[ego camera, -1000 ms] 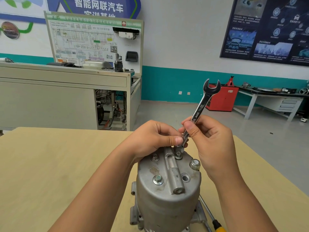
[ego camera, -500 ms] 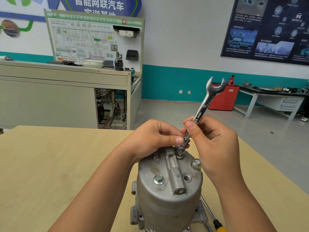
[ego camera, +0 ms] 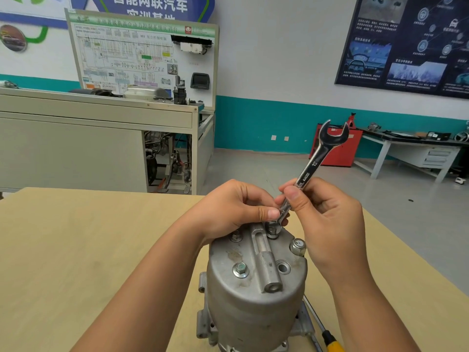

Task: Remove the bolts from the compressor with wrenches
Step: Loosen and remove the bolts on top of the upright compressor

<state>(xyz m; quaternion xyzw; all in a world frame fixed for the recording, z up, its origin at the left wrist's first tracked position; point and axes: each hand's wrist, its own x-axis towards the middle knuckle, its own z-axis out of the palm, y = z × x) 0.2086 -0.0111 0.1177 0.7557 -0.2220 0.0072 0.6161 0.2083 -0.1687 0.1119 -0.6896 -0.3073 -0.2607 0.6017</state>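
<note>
The compressor (ego camera: 253,301) stood at lower centre. The right hand (ego camera: 330,224) pinched the wrench (ego camera: 314,166). The left hand (ego camera: 228,212) pinched its lower end on 1 bolt (ego camera: 272,229). 3 other bolts (ego camera: 240,270) sat undone, and 1 hole (ego camera: 283,267) looked empty.

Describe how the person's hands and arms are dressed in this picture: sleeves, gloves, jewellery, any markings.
Nothing is worn on either one. The left hand and right hand are bare, with no gloves and no rings that show. Both forearms, left and right, are uncovered down to the frame's lower edge: no sleeve, watch or bracelet in view. The visible thumbnails are short and unpainted.
</note>
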